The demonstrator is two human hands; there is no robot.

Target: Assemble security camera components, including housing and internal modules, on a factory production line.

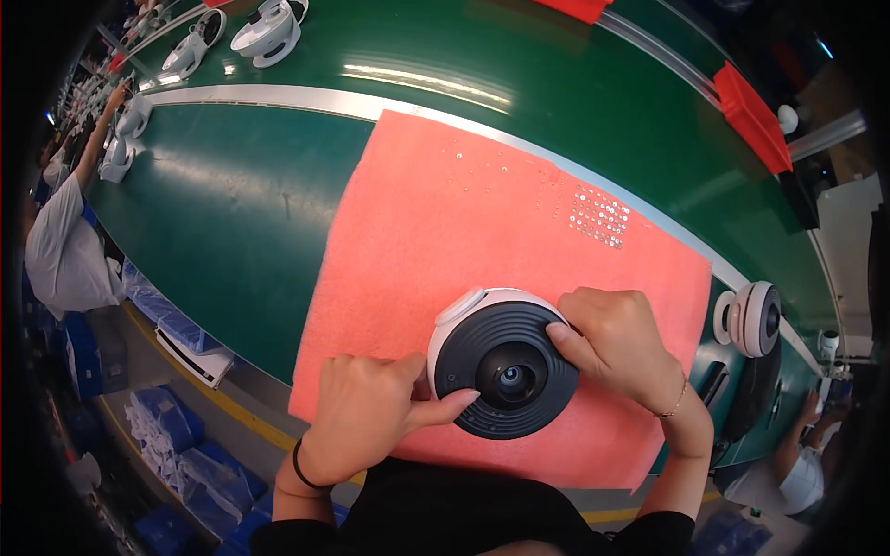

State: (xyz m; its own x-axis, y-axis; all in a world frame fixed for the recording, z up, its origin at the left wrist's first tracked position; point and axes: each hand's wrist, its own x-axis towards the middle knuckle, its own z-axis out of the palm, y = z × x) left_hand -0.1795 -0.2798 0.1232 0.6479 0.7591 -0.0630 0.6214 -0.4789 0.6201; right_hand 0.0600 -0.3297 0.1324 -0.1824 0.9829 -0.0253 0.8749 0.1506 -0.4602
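A round white device (512, 371) with a black, ridged face and a glass lens in its middle lies face up on a pink cloth (408, 241). My left hand (366, 403) grips its left side, thumb tip on the black face and the other fingers curled at the edge. On the upper right, my right hand (612, 343) holds the rim, with the thumb on the face and the fingers bent round the white housing. Rows of small shiny metal pieces (598, 218) sit on the cloth beyond the device, with several loose ones farther left.
A similar white device (760, 320) stands on the right. Beyond the metal strip (269, 94), white devices (267, 32) rest on the green table (232, 204). Red bins (751, 116) line the far right. A person (74, 241) works at left, with blue crates (171, 417) below; another person (802, 473) is at right.
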